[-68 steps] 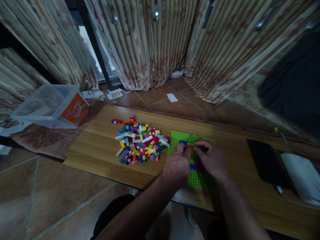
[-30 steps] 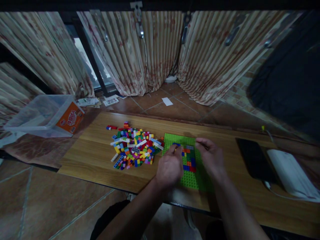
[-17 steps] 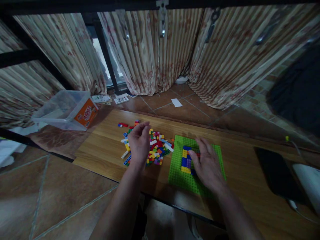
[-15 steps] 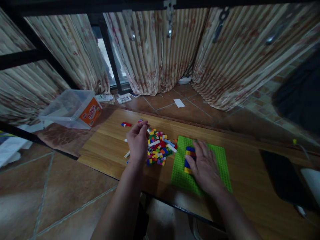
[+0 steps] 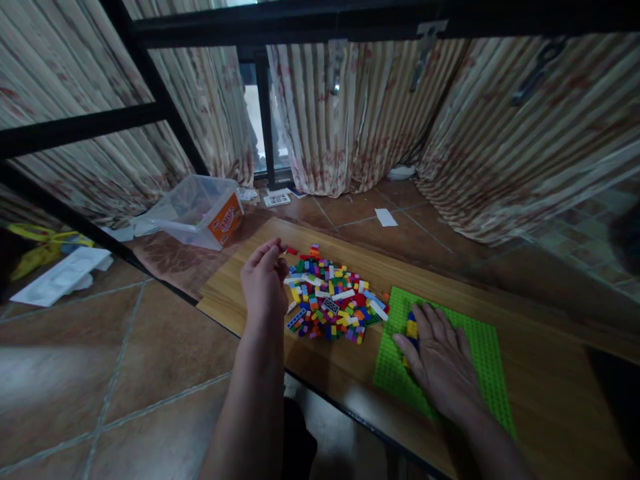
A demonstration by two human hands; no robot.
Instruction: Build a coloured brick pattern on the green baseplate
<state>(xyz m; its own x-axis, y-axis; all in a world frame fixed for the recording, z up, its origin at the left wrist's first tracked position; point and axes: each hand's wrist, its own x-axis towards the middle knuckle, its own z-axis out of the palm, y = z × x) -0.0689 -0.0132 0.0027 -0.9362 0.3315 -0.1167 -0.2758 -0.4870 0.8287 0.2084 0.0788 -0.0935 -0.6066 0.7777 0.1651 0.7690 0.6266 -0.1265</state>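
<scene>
L hand (image 5: 263, 283) hovers at the left edge of the brick pile (image 5: 333, 303) on the wooden surface (image 5: 227, 297) — fingers (image 5: 277, 248) in a narrow pinch; can't tell if a brick's in it. R hand (image 5: 443, 360) lies flat, fingers spread, on the green baseplate (image 5: 483, 343), partly covering the stacked bricks (image 5: 411, 328). Bricks look light, stiff, prob. slick — best pinched by the side walls.

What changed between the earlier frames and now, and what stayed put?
The left hand left the green studded baseplate and moved left to the far edge of the loose pile of small coloured plastic bricks, loosely curled; whether it grips one is unclear. The right hand flattened palm down on the baseplate. Pile, baseplate and wooden table stayed put.
</scene>
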